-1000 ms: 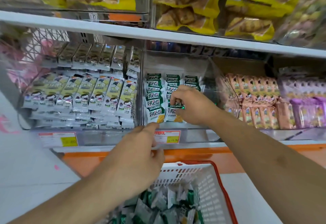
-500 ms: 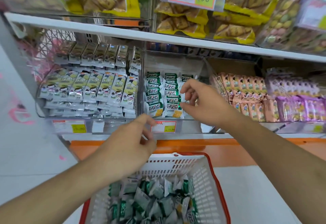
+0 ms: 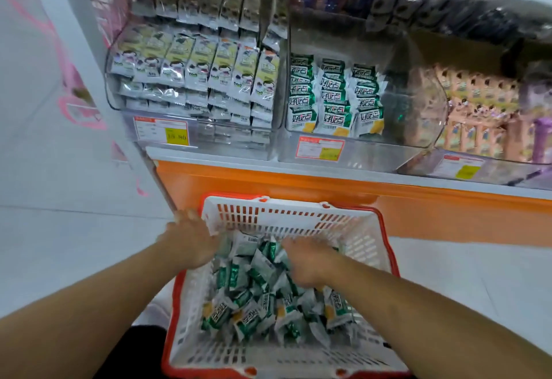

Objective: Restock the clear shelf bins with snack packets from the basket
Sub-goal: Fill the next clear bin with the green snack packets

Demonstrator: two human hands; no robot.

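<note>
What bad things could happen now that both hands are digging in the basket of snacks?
The right hand is buried in the loose green packets, so a big grab might spill some over the basket rim onto the floor. The middle clear bin has tidy rows on its left side only; packets dropped in carelessly could knock those rows over. The left hand rests at the basket's corner, so leaning on it could tip the basket.

White slotted basket [image 3: 298, 217], red rim; green-white packets [image 3: 257, 295].

left hand [image 3: 191, 239] at basket [image 3: 286, 214] wall | right hand [image 3: 309, 260] – amid packets [image 3: 254, 298]
</note>
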